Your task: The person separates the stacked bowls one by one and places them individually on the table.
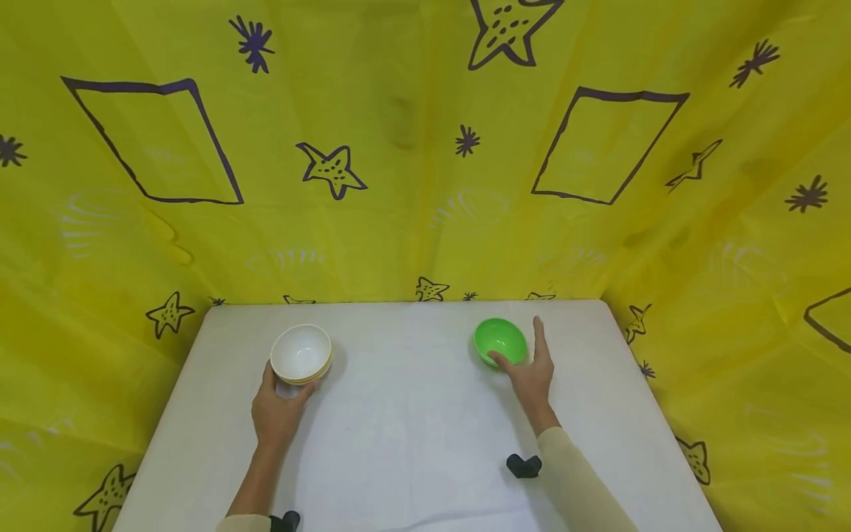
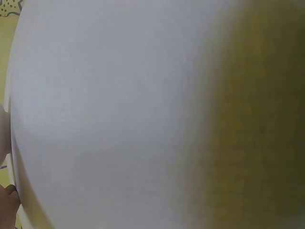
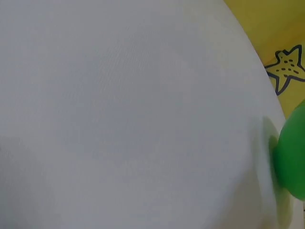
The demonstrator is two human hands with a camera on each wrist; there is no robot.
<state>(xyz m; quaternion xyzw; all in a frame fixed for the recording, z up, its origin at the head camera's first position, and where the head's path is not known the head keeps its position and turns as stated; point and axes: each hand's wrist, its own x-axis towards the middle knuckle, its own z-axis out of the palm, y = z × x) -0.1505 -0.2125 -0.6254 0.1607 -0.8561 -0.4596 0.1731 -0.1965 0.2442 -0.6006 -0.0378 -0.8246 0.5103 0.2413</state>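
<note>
At the left of the table, my left hand (image 1: 275, 414) grips a white bowl (image 1: 301, 353) stacked over a yellowish one (image 1: 312, 380), thumb on the near right side and fingers on the left. To the right, a green bowl (image 1: 500, 341) sits upright. My right hand (image 1: 534, 378) is spread beside it, the thumb at its near rim and the fingers straight, apart from its right side. In the right wrist view the green bowl (image 3: 291, 152) shows at the right edge. Only bits of the left hand (image 2: 7, 205) enter the left wrist view.
A white cloth covers the table (image 1: 399, 414). Yellow curtains (image 1: 399, 244) with dark star drawings hang at the back and both sides. Black wrist-worn pieces show near the right sleeve (image 1: 578, 473) and the left sleeve (image 1: 246, 524).
</note>
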